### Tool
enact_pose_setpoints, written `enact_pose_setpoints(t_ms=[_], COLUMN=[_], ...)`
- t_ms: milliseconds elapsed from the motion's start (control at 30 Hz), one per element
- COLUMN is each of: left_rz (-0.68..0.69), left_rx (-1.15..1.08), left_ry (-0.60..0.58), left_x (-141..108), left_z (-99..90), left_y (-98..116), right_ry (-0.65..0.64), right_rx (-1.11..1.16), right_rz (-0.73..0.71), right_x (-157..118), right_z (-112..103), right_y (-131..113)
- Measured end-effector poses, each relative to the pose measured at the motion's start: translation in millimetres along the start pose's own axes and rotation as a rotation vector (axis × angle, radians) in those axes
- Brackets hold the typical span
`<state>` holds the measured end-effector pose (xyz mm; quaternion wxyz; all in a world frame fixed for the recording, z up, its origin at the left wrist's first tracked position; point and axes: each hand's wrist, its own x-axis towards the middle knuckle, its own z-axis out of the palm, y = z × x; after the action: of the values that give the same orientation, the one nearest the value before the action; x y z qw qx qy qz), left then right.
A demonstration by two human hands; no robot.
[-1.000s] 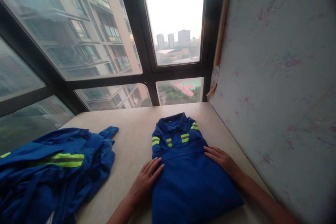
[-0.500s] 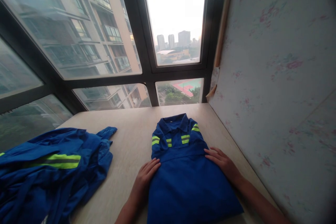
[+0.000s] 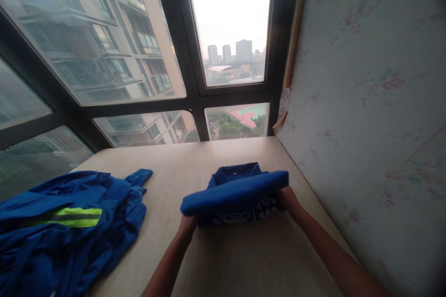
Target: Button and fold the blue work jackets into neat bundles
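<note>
While a crumpled blue garment (image 3: 114,209) with a yellow-green stripe lies far left on the pale surface (image 3: 167,171), the left hand (image 3: 188,226) grips the left end of the folded blue garment (image 3: 240,190), fingers hidden under its raised flap; garment sits between both hands, collar (image 3: 240,169) beyond the flap; right hand (image 3: 289,199) grips the right end, fingers behind cloth, mostly unseen.

Both bare forearms (image 3: 166,262) reach forward, hands (image 3: 188,226) well apart, fingers hidden.
</note>
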<state>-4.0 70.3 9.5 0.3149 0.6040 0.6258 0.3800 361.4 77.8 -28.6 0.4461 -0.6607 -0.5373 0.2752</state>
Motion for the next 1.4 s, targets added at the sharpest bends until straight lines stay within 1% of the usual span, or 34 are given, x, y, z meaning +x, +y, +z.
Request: enact_pose_setpoints(t_ms=[100,200,300,400,467,533,600,667,700,800,900,1067,1133,1200,1267,1333,1400], left_rz=[-0.104,-0.138,-0.137,-0.077,0.022,0.113,0.126,0.076,0.043,-0.028,-0.045,-0.026,-0.008,0.046,0.144,0.233,0.257], left_rx=[-0.070,-0.075,-0.053,-0.016,-0.015,-0.055,-0.049,0.032,0.080,0.149,0.186,0.220,0.220,0.219,0.211,0.193,0.178], left_ry=[-0.047,-0.006,0.038,0.078,0.094,0.098,0.085,0.071,0.067,0.087,0.105,0.128,0.144,0.181,0.206,0.202,0.194], left_x=[15,21,17,10,8,9,13,19,22,28,28,12,4,-3,-8,-9,-9], left_z=[11.2,17.2,19.2,20.2,21.9,25.5,31.1,38.0,41.3,48.5,50.1,50.0,51.6,53.1,53.4,52.5,51.5], left_y=[-1,-3,-3,0,3,5,5,4,3,-1,-4,-7,-9,-12,-17,-22,-26], right_ry=[0.041,0.105,0.130,0.136,0.147,0.197,0.290,0.365,0.382,0.334,0.259,0.220,0.174,0.117,0.088,0.098,0.129], right_rx=[-0.033,-0.070,-0.080,-0.065,-0.032,-0.005,-0.013,-0.049,-0.069,-0.110,-0.120,-0.152,-0.253,-0.399,-0.557,-0.647,-0.710], right_rz=[0.044,0.091,0.098,0.029,-0.054,-0.111,-0.093,-0.024,0.015,0.084,0.077,0.060,0.044,0.024,0.015,0.018,-0.017], right_x=[5,-2,-9,-14,-18,-23,-28,-30,-29,-21,-11,-5,-3,-1,2,4,3], right_z=[15,21,20,19,17,16,16,16,15,11,4,-3,-5,-8,-11,-14,-16], right_y=[2,3,0,-3,-3,-1,3,7,9,11,13,15,12,8,3,-4,-13])
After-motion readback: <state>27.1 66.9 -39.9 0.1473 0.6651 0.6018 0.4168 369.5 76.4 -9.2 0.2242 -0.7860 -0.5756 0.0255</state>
